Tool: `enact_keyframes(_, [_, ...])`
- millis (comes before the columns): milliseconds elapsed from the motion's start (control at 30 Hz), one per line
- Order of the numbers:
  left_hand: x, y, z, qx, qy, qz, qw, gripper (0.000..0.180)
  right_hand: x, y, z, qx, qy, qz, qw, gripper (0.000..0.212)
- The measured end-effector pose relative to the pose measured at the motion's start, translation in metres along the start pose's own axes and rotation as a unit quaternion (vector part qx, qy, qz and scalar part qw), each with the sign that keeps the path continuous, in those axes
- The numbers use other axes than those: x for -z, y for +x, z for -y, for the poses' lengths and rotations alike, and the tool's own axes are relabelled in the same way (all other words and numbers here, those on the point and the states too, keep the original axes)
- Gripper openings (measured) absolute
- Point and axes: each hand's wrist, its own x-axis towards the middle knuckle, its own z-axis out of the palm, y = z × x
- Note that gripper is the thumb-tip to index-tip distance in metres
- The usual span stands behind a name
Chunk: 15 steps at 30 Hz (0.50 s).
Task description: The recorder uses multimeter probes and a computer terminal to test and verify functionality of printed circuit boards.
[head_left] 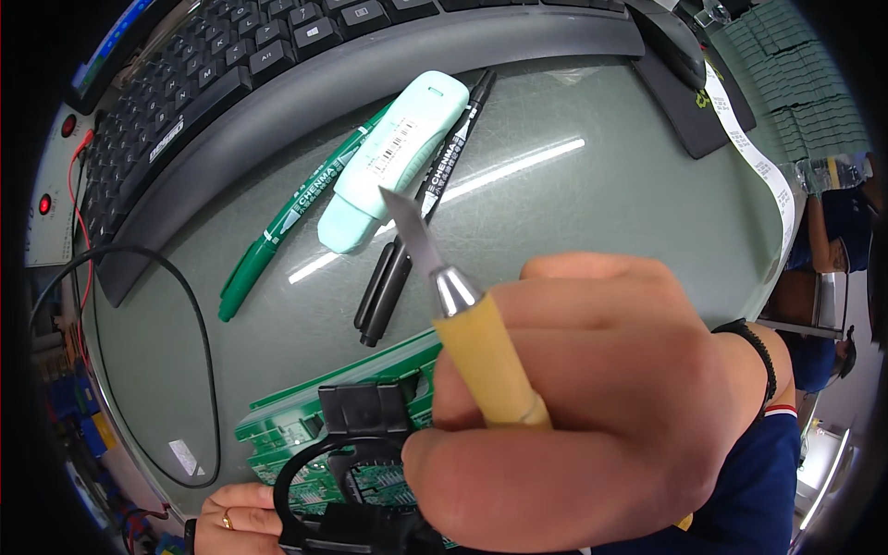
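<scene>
A craft knife (495,356) with a yellow handle and a silver collar is gripped in my right hand (601,416). Its bare blade points up and to the left, raised above the table. Below it, at the lower edge, lies a green circuit board (277,427) with small parts on it. My left hand (242,518) is closed on the board's left end, its fingertips partly hidden. A black frame with a ring-shaped part (363,412) covers the middle of the board, and my right hand hides its right side.
Beyond the knife lie a green marker (294,217), a mint-coloured case (396,153) and a black marker (393,277). A black keyboard (213,102) curves along the back. A mouse (668,42) and paper strip (754,157) are at right; a black cable (208,351) loops at left.
</scene>
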Motion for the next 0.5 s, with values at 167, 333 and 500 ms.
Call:
enact_keyframes(167, [0.006,0.002,-0.001,0.013,0.022,0.043,0.999,0.054,0.002,0.003,-0.002,-0.004,0.000,0.000,1.000,0.014])
enact_keyframes(333, [0.011,0.003,0.005,0.015,0.037,0.069,0.997,0.055,0.001,0.002,-0.001,-0.010,-0.003,-0.002,1.000,0.014])
enact_keyframes(500, [-0.001,-0.002,0.001,0.000,0.006,-0.013,1.000,0.055,0.001,0.002,0.000,-0.013,-0.007,-0.004,1.000,0.014])
